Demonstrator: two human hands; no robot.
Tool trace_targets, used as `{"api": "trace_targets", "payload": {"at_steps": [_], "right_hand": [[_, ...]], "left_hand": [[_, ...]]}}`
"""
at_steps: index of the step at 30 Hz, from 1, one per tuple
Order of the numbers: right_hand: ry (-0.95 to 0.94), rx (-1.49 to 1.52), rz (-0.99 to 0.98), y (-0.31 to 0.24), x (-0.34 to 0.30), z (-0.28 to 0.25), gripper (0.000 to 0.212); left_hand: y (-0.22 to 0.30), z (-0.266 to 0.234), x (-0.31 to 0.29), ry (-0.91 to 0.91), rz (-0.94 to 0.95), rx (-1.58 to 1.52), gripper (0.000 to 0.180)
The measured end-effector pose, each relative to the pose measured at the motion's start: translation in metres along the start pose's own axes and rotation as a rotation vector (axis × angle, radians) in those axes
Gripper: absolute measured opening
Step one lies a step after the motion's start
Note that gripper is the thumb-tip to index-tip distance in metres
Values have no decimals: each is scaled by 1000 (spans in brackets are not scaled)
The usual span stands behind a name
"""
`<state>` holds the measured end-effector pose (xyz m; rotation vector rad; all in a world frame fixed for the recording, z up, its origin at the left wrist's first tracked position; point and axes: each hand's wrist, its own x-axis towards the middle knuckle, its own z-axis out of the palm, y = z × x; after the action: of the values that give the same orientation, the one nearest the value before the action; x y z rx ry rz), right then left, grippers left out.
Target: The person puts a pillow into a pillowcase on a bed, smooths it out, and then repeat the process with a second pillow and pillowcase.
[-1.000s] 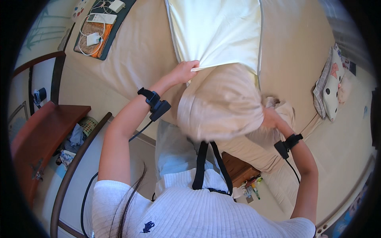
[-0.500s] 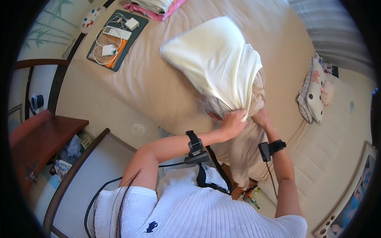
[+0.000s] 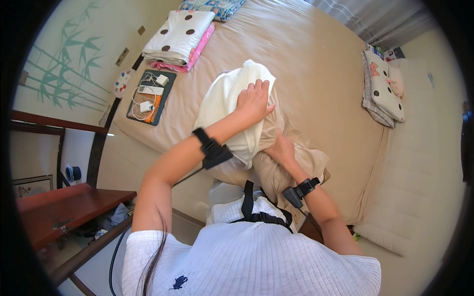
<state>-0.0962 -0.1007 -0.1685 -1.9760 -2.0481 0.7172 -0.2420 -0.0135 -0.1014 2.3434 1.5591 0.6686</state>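
Starting at the far left of the frame, I see a dark red wooden table (image 3: 74, 204) in the lower left, with a painted bamboo pattern on the wall above it. Toward the upper left, a dark tray (image 3: 150, 96) sits on the edge of the bed (image 3: 316, 64), carrying white chargers and cables. Just above it and slightly right lies a folded blanket (image 3: 180, 37), white with brown dots over a pink layer.

Moving to the middle, my left hand (image 3: 254, 101) lies flat with fingers spread wide, pressing on the cream pillow (image 3: 224, 101), which sits upright on the tan sheet near the centre of the frame. A black band wraps the wrist of that arm. The lower end of the pillow goes into a tan pillowcase (image 3: 291, 165) bunched below it, at the near edge of the bed.

Just right of centre, my right hand (image 3: 281, 148) is tucked against the pillowcase where it meets the pillow; its fingers are buried in the cloth, so I cannot tell how far they are closed. That wrist also wears a black band.

At the right of the frame, a small stack of dotted pillows (image 3: 382, 86) rests on the bed's far side, well apart from both hands.
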Motion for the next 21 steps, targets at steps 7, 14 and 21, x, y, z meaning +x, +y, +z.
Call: {"api": "trace_targets", "payload": {"at_steps": [7, 14, 21], "right_hand": [[40, 137, -135, -7, -34, -9, 47], [-245, 81, -182, 8, -55, 4, 55], [1, 458, -460, 97, -44, -3, 67]], "left_hand": [[-25, 57, 33, 139, -189, 357, 43], [42, 78, -7, -249, -67, -37, 10], [124, 89, -13, -264, 203, -291, 13]]}}
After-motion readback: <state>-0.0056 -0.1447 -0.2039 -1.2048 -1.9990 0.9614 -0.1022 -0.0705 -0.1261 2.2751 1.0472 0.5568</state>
